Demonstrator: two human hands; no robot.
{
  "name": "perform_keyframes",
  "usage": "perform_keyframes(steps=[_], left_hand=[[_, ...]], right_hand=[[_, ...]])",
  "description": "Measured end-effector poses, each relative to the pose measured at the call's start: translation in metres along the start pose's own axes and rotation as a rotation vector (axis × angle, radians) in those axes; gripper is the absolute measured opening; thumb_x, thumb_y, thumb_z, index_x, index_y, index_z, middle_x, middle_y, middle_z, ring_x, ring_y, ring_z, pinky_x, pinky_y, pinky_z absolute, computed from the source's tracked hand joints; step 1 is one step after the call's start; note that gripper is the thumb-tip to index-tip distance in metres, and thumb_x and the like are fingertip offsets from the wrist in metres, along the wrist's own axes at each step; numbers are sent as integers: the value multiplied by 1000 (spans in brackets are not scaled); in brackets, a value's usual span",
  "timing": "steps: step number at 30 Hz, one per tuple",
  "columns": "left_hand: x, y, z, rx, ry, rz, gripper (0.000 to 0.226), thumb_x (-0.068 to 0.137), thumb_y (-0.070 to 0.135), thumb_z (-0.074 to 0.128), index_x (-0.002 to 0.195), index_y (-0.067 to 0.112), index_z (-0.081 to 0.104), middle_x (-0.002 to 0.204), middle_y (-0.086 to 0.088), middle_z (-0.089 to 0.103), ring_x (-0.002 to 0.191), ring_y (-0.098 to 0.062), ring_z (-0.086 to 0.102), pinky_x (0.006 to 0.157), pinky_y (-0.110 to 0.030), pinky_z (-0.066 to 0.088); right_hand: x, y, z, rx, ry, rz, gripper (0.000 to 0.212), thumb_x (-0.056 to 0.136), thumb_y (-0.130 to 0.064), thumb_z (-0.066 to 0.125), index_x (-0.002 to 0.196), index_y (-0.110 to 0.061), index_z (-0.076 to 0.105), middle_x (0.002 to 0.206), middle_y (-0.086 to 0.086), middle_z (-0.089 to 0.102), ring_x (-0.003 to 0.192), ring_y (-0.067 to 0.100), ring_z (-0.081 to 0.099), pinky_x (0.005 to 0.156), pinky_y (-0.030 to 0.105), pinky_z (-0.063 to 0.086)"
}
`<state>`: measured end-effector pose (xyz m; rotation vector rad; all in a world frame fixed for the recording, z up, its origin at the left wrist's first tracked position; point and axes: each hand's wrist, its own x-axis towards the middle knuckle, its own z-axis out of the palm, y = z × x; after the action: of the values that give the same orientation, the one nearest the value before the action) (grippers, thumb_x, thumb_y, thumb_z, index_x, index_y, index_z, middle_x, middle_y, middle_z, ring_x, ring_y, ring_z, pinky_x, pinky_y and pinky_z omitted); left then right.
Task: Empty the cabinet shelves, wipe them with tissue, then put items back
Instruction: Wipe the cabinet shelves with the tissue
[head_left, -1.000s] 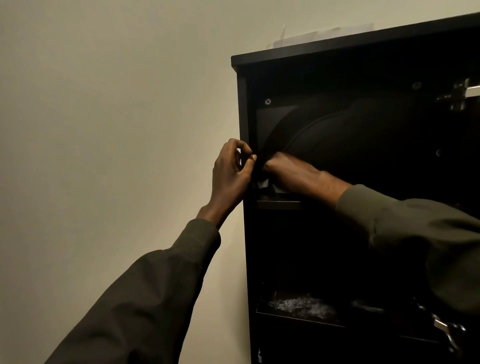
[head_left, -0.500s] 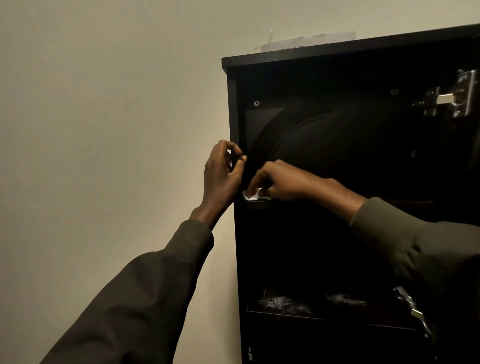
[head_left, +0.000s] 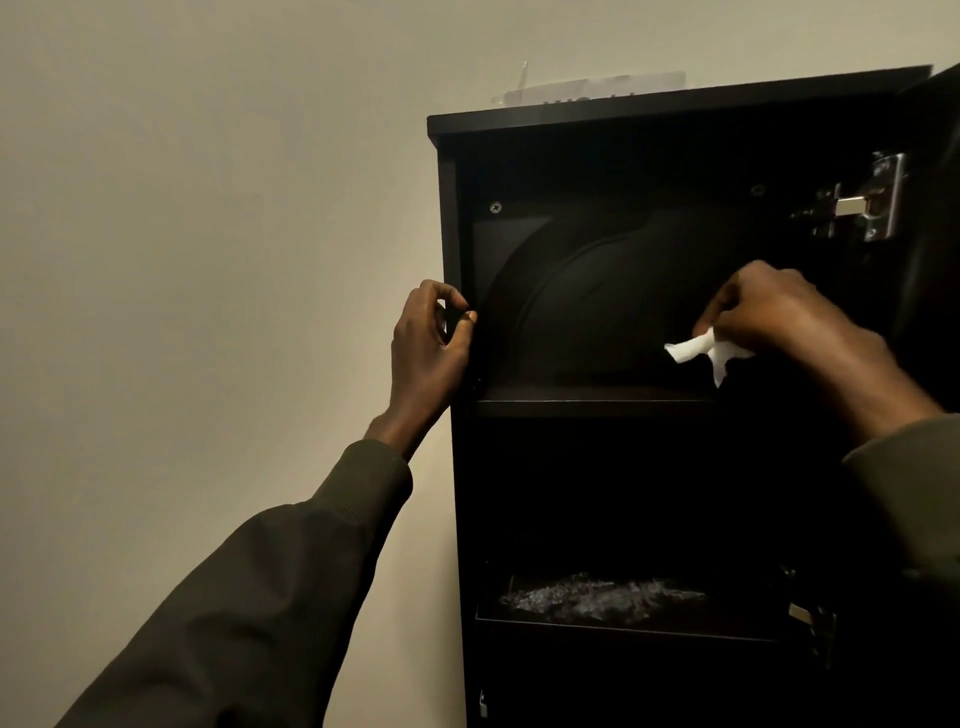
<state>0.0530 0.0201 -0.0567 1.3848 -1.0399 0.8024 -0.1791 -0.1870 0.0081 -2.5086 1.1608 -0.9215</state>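
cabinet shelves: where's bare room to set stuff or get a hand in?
Top shelf: bare front strip from the left wall to under the tissue held by the right hand; a dark round object fills the back. The bay below looks open but is too dark to confirm. Lower shelf: crowded by a glittery pile. Left hand grips the cabinet's left edge.

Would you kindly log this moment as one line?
step: wiping top shelf | right hand: pinches tissue above shelf | left hand: grips cabinet left edge
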Motion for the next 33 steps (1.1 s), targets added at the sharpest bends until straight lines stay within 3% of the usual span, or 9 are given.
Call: perform_keyframes(steps=[3, 6, 11, 17, 20, 25, 28, 31, 33], left_hand=[[0, 1, 1, -6, 11, 1, 16, 90, 12, 65, 92, 21, 51, 95, 4, 58, 77, -8, 54, 63, -9, 43], [-1, 2, 3, -7, 20, -7, 17, 90, 12, 65, 92, 22, 51, 97, 3, 58, 79, -8, 55, 64, -7, 44], [-1, 2, 3, 6, 34, 1, 17, 90, 11, 65, 92, 20, 51, 98, 2, 59, 80, -7, 55, 65, -6, 44], [-3, 4, 5, 15, 68, 1, 16, 89, 9, 65, 92, 19, 51, 98, 0, 59, 81, -4, 55, 69, -3, 44], [-3, 3, 5, 29, 70, 16, 16, 89, 8, 65, 92, 17, 52, 96, -1, 58, 77, -4, 53, 66, -4, 42], [-3, 1, 4, 33, 54, 17, 18, 89, 10, 65, 93, 20, 51, 96, 1, 58, 76, -4, 53, 63, -6, 41], [-4, 3, 5, 39, 53, 20, 16, 89, 8, 65, 92, 16, 52, 95, 0, 57, 74, -5, 51, 62, -3, 39], [-5, 5, 7, 54, 72, 27, 13, 89, 7, 64, 92, 13, 53, 96, -1, 57, 73, -4, 50, 63, -2, 38], [-6, 5, 7, 63, 89, 28, 13, 89, 8, 64, 91, 14, 52, 95, -1, 56, 74, -4, 49, 64, -2, 38]], right_hand=[[-8, 18, 6, -53, -84, 118, 20, 89, -13, 66, 108, -8, 66, 107, 15, 62, 94, 27, 61, 86, 44, 53], [-18, 18, 17, -105, -182, 165, 38, 88, -28, 70, 115, -4, 58, 104, 15, 56, 88, 26, 54, 79, 39, 49], [-24, -15, 40, -166, -134, 144, 49, 85, -48, 67, 112, -7, 59, 112, 15, 59, 103, 31, 58, 86, 42, 51], [-34, -83, 79, -160, -115, -109, 32, 91, -24, 64, 120, -10, 57, 122, 16, 57, 111, 32, 58, 86, 38, 49], [-41, -118, 105, 11, -152, -279, 31, 90, -27, 67, 116, -12, 62, 118, 13, 61, 107, 30, 61, 79, 32, 48], [-44, -135, 112, 276, -292, -434, 31, 89, -32, 68, 118, -22, 65, 109, -1, 67, 91, 13, 64, 71, 27, 52], [-33, -98, 88, 302, -172, -385, 31, 86, -29, 69, 117, -30, 69, 109, 0, 71, 99, 15, 67, 75, 24, 49], [-24, -46, 56, 114, 79, -170, 32, 88, -24, 65, 119, -31, 66, 123, 7, 65, 114, 28, 61, 93, 35, 50], [-27, -8, 39, -22, 175, -37, 31, 89, -18, 62, 120, -25, 66, 126, 11, 60, 118, 34, 56, 96, 41, 47]])
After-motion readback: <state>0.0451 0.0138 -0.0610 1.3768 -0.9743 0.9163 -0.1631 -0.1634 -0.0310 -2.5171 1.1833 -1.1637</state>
